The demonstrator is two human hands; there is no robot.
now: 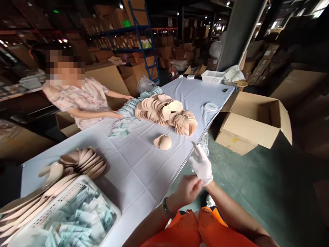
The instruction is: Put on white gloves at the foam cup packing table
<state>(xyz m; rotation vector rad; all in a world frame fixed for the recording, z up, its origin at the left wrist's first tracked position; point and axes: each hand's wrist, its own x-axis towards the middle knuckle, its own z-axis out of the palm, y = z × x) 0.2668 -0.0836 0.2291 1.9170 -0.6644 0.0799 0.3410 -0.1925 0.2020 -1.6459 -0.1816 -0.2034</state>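
Note:
A thin white glove (205,175) covers my right hand (200,163), which is raised just off the table's near edge with its fingers apart and nothing in them. My bare left hand (189,188), with a band on its wrist, is closed at the glove's cuff and appears to pinch it. Nearest to both hands on the table lies a small pair of beige moulded cups (164,142). Farther back sits a large heap of nested beige cups (156,109).
A white basket (117,209) of small pale-green packets stands at front left beside stacked beige cups (89,161). Across the white-covered table (138,164), a co-worker (84,99) reaches toward a row of pale-blue pieces (131,103). An open carton (246,130) is at right.

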